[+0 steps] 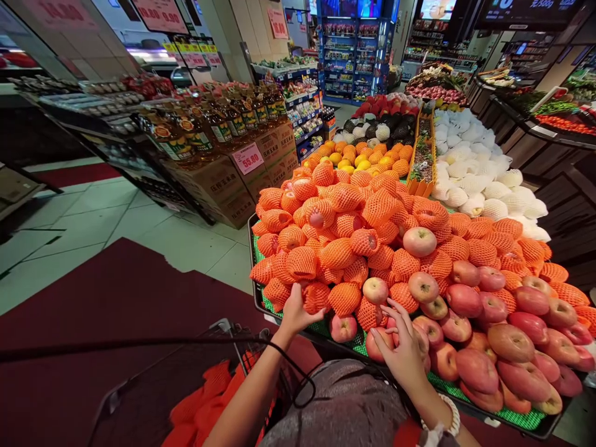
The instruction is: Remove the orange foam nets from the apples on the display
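Note:
My left hand [298,315] is at the front edge of a fruit stand, thumb and fingers spread beside an apple in orange foam netting [316,298]. It grips nothing that I can see. My right hand [401,343] reaches over the front of the bare apples, fingers apart and slightly curved. Its thumb lies against or just over a red apple [376,345]; firm contact cannot be made out. A pale apple [375,290] rests just beyond its fingertips. Another bare apple [343,328] sits between my hands, near a netted apple [344,299].
Netted apples heap up on the left of the stand, bare apples [475,370] on the right. White-netted fruit [484,180] lies behind. Oil bottles [218,121] stand on cartons [223,183] at left. A cart [135,379] holding orange netting is at my left; a black cord [186,341] crosses it.

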Tool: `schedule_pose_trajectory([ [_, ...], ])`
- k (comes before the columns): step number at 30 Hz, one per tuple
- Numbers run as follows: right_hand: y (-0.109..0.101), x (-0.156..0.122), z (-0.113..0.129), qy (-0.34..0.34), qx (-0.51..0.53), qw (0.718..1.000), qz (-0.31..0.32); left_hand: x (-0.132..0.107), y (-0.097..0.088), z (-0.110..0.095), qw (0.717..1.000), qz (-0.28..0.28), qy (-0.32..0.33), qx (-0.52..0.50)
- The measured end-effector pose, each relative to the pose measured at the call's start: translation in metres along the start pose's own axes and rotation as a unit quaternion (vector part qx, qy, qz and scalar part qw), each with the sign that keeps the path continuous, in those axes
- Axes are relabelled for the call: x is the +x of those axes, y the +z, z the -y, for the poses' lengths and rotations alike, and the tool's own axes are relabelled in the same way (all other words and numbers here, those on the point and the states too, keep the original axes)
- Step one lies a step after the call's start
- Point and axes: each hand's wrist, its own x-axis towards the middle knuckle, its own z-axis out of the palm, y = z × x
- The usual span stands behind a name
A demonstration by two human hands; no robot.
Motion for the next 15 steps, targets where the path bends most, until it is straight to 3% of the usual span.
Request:
schedule_pose_trajectory([
  [7,0.001,0.004,-0.001,-0.013,0.014,0.999,0.027,-0.006,-0.009,-0.002,0.981,0.003,-0.088,-0.172],
  [12,0.005,0.004,-0.011,0.001,0.022,0.995,0.092,-0.017,0.0,-0.011,0.884,-0.077,-0.261,-0.379],
  [15,0.007,0.004,-0.014,0.012,0.032,0.991,0.129,-0.022,0.005,-0.014,0.856,-0.086,-0.293,-0.417],
])
